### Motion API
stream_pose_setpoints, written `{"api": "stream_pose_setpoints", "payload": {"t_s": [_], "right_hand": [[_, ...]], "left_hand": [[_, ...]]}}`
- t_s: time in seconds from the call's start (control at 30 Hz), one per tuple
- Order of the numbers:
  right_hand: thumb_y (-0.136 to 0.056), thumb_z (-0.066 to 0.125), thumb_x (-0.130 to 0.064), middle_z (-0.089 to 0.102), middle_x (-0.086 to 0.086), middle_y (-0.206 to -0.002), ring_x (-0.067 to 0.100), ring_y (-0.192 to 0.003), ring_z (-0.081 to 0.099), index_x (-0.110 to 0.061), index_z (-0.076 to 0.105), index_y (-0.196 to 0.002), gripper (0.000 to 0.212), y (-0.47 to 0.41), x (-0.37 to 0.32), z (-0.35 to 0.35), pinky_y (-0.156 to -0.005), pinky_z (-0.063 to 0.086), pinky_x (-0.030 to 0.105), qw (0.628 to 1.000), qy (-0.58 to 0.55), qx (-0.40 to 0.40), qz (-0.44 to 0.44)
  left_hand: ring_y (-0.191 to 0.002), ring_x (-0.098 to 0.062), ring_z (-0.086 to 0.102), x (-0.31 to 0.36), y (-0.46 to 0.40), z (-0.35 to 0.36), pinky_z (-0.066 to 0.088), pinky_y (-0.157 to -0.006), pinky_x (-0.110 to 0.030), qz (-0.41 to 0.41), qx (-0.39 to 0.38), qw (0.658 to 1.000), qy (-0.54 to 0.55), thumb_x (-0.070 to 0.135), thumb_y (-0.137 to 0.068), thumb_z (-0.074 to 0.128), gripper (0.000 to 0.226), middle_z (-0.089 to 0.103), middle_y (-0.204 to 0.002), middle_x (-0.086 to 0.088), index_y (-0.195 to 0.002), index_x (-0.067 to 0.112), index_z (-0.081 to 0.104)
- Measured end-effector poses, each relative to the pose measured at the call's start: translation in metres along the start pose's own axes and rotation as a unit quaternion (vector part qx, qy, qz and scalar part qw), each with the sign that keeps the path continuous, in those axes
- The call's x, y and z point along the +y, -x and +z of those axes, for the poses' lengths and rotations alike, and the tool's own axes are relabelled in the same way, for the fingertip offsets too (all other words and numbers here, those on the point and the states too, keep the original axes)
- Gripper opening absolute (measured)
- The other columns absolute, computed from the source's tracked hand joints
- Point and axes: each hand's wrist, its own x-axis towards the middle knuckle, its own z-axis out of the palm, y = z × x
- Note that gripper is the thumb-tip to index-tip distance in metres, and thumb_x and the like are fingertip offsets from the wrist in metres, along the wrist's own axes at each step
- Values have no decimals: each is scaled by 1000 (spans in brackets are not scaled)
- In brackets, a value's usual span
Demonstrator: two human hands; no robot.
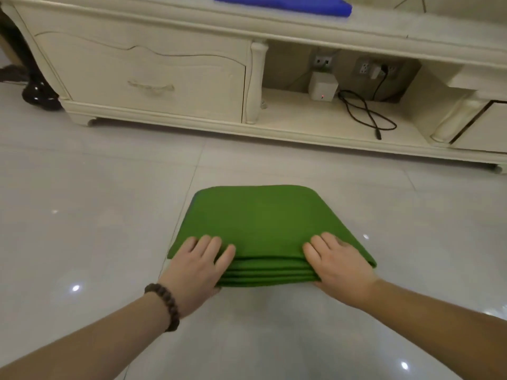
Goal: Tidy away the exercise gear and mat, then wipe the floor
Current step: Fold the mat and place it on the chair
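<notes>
Your left hand (199, 266) and right hand (338, 266) grip the folded green mat (258, 220) at 12 o'clock on the floor (82, 201), thumbs apparently underneath. Lifted unevenly, the layers could slide apart.

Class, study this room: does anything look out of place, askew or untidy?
Mostly tidy. The green mat lies neatly folded on the floor, gripped at its near edge by the left hand and right hand. One oddity: a black cable sprawls in loose loops on the cabinet's open shelf, its free end unplugged.
</notes>
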Motion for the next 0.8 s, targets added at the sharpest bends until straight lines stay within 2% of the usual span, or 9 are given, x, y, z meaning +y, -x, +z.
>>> {"api": "stream_pose_setpoints", "payload": {"t_s": [0.13, 0.2, 0.3, 0.4, 0.5, 0.57, 0.63, 0.73, 0.8], "right_hand": [[-44, 84, -40, 55, 11, -87, 30, -78, 51, -8, 46, -103, 77, 10, -18, 16, -71, 56, 46, 999, 13, -48, -10], [-40, 85, -38, 57, 12, -87, 31, -77, 52, -7, 51, -103, 78, 24, -34, 31, -69, 56, 46, 994, 18, -110, -13], [-33, 88, -25, 64, 17, -92, 33, -78, 59, -5, 68, -99, 72, 42, -54, 46, -64, 57, 44, 983, 15, -182, -12], [-50, 84, -28, 61, 16, -103, 33, -89, 60, -8, 64, -109, 65, 33, -52, 36, -76, 55, 44, 974, 5, -227, 1], [-68, 77, -44, 48, 16, -127, 34, -114, 49, -20, 43, -137, 81, 20, -45, 23, -92, 45, 50, 969, 13, -243, 34], [-87, 59, -44, 8, 13, -156, 35, -142, 16, -29, -5, -152, 92, 17, -40, 21, -110, 21, 58, 955, 19, -294, 35], [-96, 47, -30, -21, 11, -157, 36, -145, -7, -40, -33, -140, 92, 14, -40, 15, -112, 13, 60, 933, 5, -360, 19], [-98, 37, -11, -36, 12, -149, 42, -142, -20, -39, -48, -125, 94, 20, -50, 17, -113, 16, 60, 920, -16, -392, 5], [-96, 35, -8, -42, 12, -145, 42, -137, -30, -41, -54, -119, 97, 26, -58, 23, -114, 10, 62, 914, -23, -405, 27]], "left_hand": [[-91, -32, 50, 5, 26, 20, 53, -75, -45, -6, -91, 995, 31, 71, -48, 77, 94, 60, -98, -13, -116, 14, 46], [-114, -41, 46, 6, 30, 26, 47, -90, -58, -9, -180, 983, 42, 78, -58, 65, 86, 57, -117, -19, -122, 23, 46], [-143, -46, -11, 6, 41, 46, 3, -109, -72, -40, -296, 950, 90, 79, -75, 42, 81, 4, -159, -13, -143, 40, 22], [-140, -38, -29, 5, 56, 64, 0, -112, -66, -70, -289, 944, 142, 81, -74, 35, 84, -14, -160, -4, -144, 50, 1], [-143, -39, -15, 2, 57, 63, 10, -111, -64, -69, -277, 946, 155, 85, -70, 20, 85, 1, -161, -6, -145, 50, 2], [-140, -47, 20, 6, 58, 59, 27, -102, -65, -63, -269, 950, 143, 79, -76, 22, 77, 33, -152, -14, -142, 40, 33], [-130, -49, 39, 12, 64, 59, 38, -93, -65, -65, -248, 955, 150, 69, -82, 28, 67, 52, -138, -17, -131, 31, 54], [-137, -44, 29, 14, 79, 67, 40, -96, -65, -55, -219, 957, 180, 65, -91, 24, 61, 46, -143, -17, -135, 30, 47], [-144, -38, 11, 12, 80, 70, 29, -105, -66, -50, -213, 957, 189, 71, -92, 15, 66, 30, -154, -12, -144, 34, 34]]}}
